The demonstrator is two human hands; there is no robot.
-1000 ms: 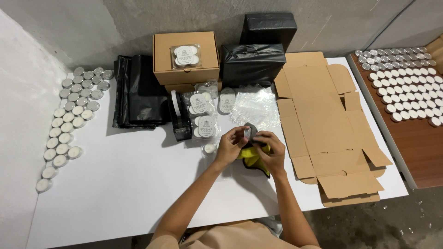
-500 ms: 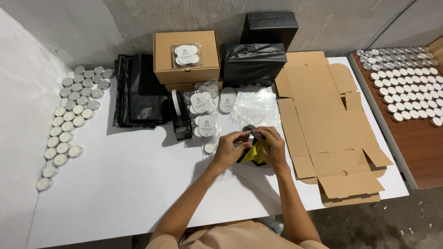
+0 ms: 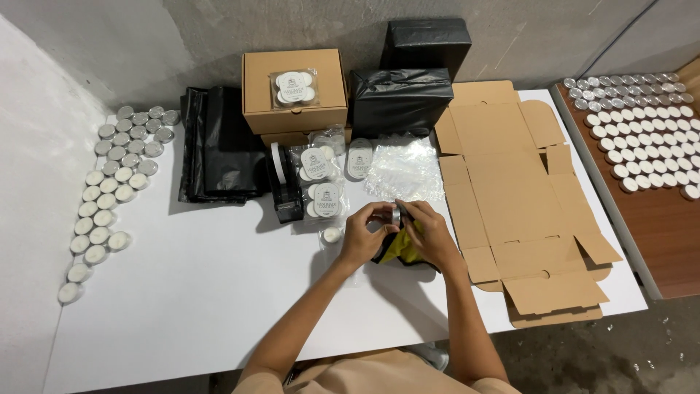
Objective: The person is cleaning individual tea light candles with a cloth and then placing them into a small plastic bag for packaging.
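Hands meet mid-table, left hand (image 3: pixel 362 237) and right hand (image 3: pixel 429 235) pinching a small round tealight (image 3: pixel 395 215) between them over a yellow cloth (image 3: pixel 403 250), supplies ranged within reach

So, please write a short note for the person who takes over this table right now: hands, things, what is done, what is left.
Left hand: holds a small round candle at the fingers, above the table.
Right hand: touches the same candle from the right side; a yellow-and-black thing lies under both hands, what it is I cannot tell.
Things: one loose candle beside the left hand; filled clear bags behind it; empty clear bags; flat cardboard box at the right; closed box at the back.
Done: several bags are filled.
Left: many candles at far left and on the right tray are unpacked; the flat box is not folded.
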